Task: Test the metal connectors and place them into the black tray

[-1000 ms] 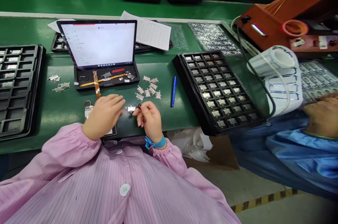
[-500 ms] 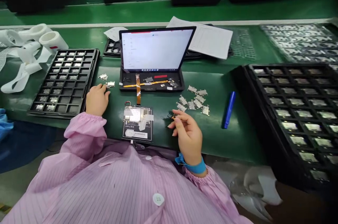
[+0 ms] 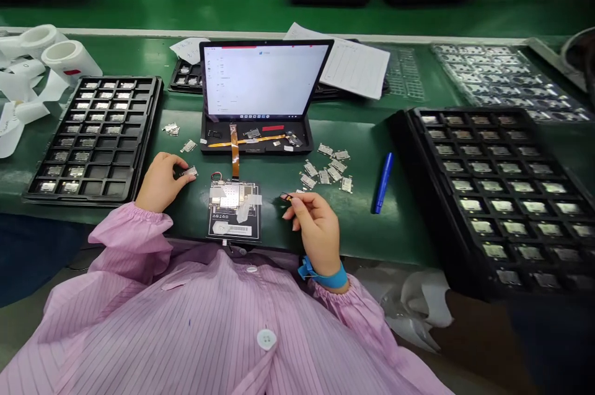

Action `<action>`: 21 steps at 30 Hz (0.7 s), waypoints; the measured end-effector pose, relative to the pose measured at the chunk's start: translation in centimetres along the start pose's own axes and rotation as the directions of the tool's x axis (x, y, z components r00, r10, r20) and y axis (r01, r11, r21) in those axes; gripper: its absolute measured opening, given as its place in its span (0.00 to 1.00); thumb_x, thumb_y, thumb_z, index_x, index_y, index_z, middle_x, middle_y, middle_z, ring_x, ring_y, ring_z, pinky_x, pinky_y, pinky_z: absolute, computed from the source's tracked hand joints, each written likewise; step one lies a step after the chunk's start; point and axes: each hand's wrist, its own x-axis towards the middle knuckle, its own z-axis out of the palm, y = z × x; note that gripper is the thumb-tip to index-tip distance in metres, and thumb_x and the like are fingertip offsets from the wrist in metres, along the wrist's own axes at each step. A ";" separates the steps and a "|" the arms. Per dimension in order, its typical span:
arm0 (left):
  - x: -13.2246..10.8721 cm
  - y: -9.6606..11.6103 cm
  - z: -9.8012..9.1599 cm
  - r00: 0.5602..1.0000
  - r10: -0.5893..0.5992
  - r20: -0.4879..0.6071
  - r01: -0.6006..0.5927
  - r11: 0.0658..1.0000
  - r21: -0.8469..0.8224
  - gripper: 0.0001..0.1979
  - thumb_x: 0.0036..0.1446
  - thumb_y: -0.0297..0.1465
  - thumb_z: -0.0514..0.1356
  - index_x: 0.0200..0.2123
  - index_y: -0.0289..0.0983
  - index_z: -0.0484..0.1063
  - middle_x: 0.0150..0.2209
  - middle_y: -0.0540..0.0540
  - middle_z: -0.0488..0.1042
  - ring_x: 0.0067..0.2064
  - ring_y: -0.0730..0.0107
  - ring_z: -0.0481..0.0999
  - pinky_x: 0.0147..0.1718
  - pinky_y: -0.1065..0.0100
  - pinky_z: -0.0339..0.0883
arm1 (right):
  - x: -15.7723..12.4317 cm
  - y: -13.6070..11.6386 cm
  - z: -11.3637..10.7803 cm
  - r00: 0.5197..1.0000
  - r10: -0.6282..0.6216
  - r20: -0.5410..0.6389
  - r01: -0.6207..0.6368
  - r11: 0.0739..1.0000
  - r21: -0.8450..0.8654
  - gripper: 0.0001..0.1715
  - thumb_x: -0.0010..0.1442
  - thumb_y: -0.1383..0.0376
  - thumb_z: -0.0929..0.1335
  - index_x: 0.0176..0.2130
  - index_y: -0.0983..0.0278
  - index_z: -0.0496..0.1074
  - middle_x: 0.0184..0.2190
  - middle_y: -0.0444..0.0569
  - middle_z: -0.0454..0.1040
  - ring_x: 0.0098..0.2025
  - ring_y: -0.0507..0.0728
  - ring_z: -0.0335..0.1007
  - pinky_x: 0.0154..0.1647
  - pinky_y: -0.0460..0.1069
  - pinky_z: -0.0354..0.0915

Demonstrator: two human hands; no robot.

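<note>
The left hand (image 3: 160, 183) pinches a small metal module (image 3: 188, 172) just right of the left tray (image 3: 96, 172), whose pockets hold similar modules, mostly in the left columns. The right hand (image 3: 320, 227) grips a small dark piece (image 3: 286, 197) near loose modules (image 3: 336, 165). The right tray (image 3: 415, 196) carries rows of modules; the black box (image 3: 305, 136) under the screen (image 3: 264, 82) contains a red strip (image 3: 273, 128) and small parts.
</note>
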 end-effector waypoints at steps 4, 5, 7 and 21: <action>-0.8 0.6 -0.1 0.997 -0.032 0.077 0.043 0.988 -0.145 0.10 0.48 0.31 0.68 0.33 0.39 0.71 0.33 0.49 0.73 0.34 0.65 0.73 0.35 0.63 0.66 | 0.2 -0.3 1.2 0.998 0.046 0.050 -0.053 0.988 0.142 0.11 0.60 0.57 0.70 0.36 0.63 0.71 0.27 0.45 0.77 0.19 0.47 0.63 0.16 0.42 0.57; -1.1 1.0 -0.2 0.996 -0.039 0.086 0.054 0.984 -0.169 0.10 0.49 0.31 0.68 0.33 0.39 0.70 0.31 0.50 0.74 0.34 0.65 0.73 0.35 0.63 0.66 | 0.3 -0.3 1.4 0.998 0.043 0.051 -0.051 0.986 0.159 0.11 0.59 0.57 0.70 0.36 0.63 0.72 0.28 0.46 0.77 0.20 0.47 0.64 0.16 0.42 0.56; -1.9 2.2 0.0 1.000 -0.009 0.022 0.012 0.987 -0.162 0.07 0.50 0.30 0.67 0.32 0.40 0.71 0.30 0.51 0.76 0.34 0.64 0.74 0.35 0.63 0.66 | 0.2 -0.4 1.9 0.998 0.030 0.052 -0.037 0.987 0.154 0.11 0.59 0.58 0.71 0.36 0.63 0.73 0.27 0.45 0.76 0.21 0.48 0.66 0.16 0.42 0.57; -5.1 8.6 6.1 0.436 0.803 -0.407 -0.841 0.524 0.135 0.09 0.58 0.19 0.59 0.30 0.38 0.67 0.39 0.47 0.82 0.43 0.66 0.81 0.44 0.62 0.65 | -0.4 -0.7 0.6 0.956 0.067 0.285 -0.129 0.970 0.204 0.15 0.59 0.57 0.70 0.27 0.63 0.67 0.22 0.44 0.76 0.18 0.49 0.67 0.16 0.43 0.54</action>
